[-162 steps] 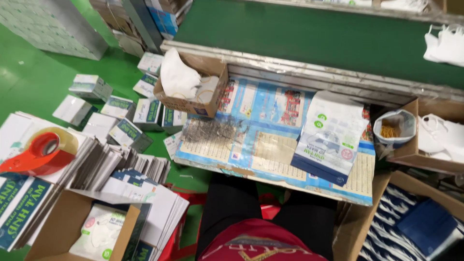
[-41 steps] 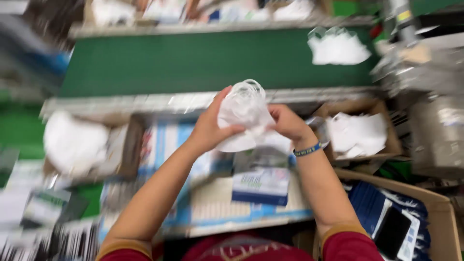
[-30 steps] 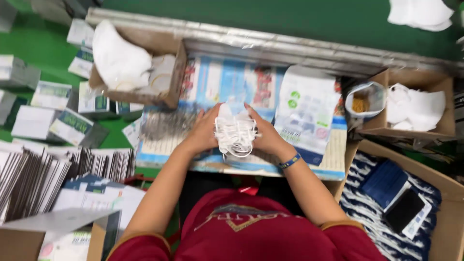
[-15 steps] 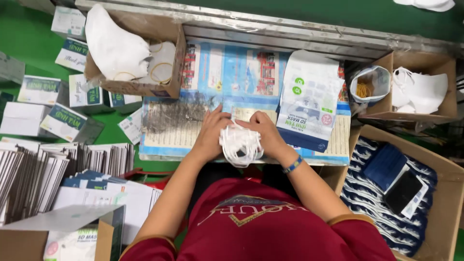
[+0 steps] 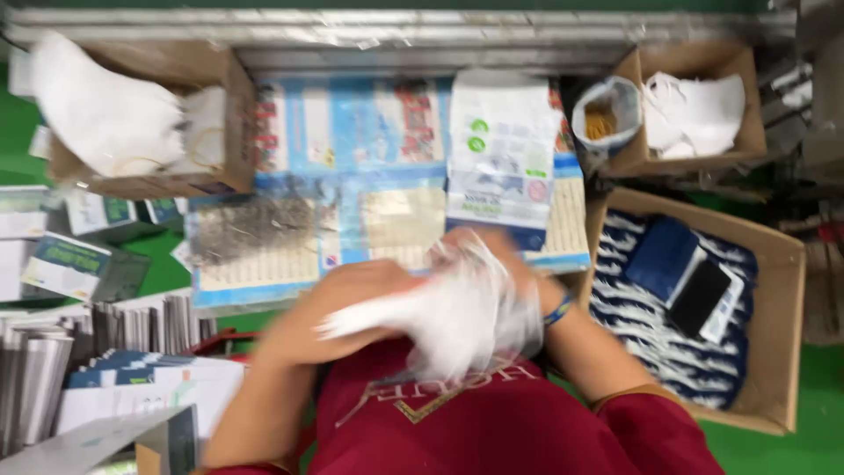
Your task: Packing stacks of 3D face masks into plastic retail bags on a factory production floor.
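Both my hands hold a bundle of white face masks (image 5: 457, 312) close to my chest, blurred by motion. My left hand (image 5: 338, 303) grips the bundle's left side. My right hand (image 5: 519, 264), with a blue wristband, grips its right side and is partly hidden behind the masks. Just beyond them lies a blue and white printed sheet (image 5: 352, 176) on the work surface, with a white printed pouch (image 5: 501, 158) resting on it.
A cardboard box (image 5: 229, 114) with white masks stands at the back left, another box of masks (image 5: 738, 79) at the back right beside a small bag (image 5: 607, 114). A box (image 5: 774, 290) on the right holds striped cloth and a phone. Flat cartons (image 5: 79, 334) are stacked at the left.
My hands have brought the mask bundle from up near the green conveyor down toward my chest. The camera has tilted down and closer to the work surface.
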